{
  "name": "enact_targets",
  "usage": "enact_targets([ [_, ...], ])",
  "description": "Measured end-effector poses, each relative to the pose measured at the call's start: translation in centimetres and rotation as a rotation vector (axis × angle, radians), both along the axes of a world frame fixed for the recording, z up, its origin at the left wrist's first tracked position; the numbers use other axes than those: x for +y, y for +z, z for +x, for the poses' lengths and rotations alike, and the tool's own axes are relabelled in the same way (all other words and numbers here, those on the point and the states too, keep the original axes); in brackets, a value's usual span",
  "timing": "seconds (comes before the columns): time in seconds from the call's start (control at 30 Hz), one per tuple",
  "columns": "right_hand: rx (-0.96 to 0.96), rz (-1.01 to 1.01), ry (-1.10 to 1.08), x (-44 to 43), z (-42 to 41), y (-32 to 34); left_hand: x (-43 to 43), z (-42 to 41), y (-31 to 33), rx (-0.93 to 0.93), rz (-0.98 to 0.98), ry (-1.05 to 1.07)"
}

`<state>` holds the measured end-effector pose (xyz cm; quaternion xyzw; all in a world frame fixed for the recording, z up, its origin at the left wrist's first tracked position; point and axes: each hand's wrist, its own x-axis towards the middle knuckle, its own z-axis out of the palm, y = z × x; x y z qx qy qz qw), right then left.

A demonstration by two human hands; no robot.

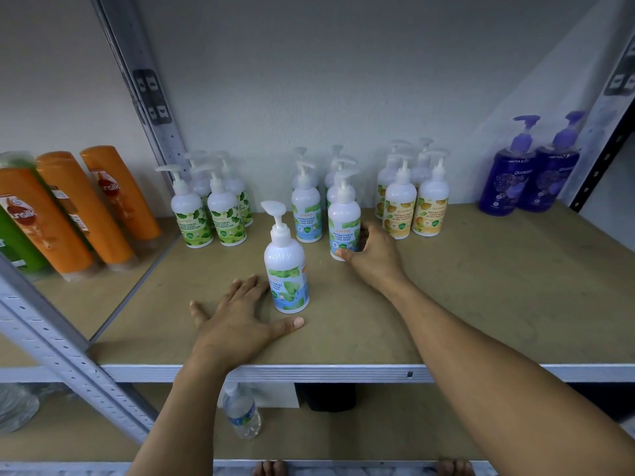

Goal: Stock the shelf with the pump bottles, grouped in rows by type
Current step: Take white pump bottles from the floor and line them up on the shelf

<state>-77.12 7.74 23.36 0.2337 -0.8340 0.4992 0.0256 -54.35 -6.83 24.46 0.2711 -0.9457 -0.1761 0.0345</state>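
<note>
**Forearms over the shelf lip: left hand [237,321] flat, right hand [372,255] gripping**

Our two bare forearms cross the white metal front rail [343,371] and stretch over the tan fibreboard shelf board [498,286]. Our left hand lies palm down on the board with its fingers straight and spread, holding nothing. Its thumb runs along the board just in front of the base of the front mint bottle [287,269], a white plastic pump bottle with a blue-and-green leaf label, standing upright. The index finger lies along that bottle's left side (touching or a hair off, we cannot tell).

Further in and to the right, our right hand wraps round the lower part of the gripped mint bottle [343,221], a white pump bottle of the same kind, which stands on the board. The thumb crosses the front of its base and the fingers curl behind it. This bottle stands just in front of the mint row [307,207] against the back wall.

Left of that row stand the green-leaf pump bottles [206,218], also white. Right of it stand the yellow-label pump bottles [412,207], and at the far right two purple pump bottles [525,173]. On the neighbouring shelf to the left stand orange shampoo bottles [103,207]. A clear plastic water bottle [242,412] stands on the shelf below.
</note>
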Motion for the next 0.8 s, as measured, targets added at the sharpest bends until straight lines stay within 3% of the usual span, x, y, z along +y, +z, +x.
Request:
enact_targets([
  [0.37, -0.007, -0.011, 0.022, 0.2, 0.2, 0.1, 0.0, -0.1, 0.3, 0.016, 0.036, 0.004],
  [0.53, -0.042, -0.009, 0.07, 1.2, 0.4, 0.4, 0.8, -0.7, 0.8, 0.159, 0.19, 0.018],
  [0.7, 0.27, 0.523, 0.094, 4.6, 0.8, 0.1, 0.7, -1.4, 0.4, 0.366, 0.476, 0.02],
  [0.8, 0.292, 0.71, 0.15, 7.5, 1.1, 0.2, 1.2, -2.1, 0.0, 0.507, 0.621, 0.032],
])
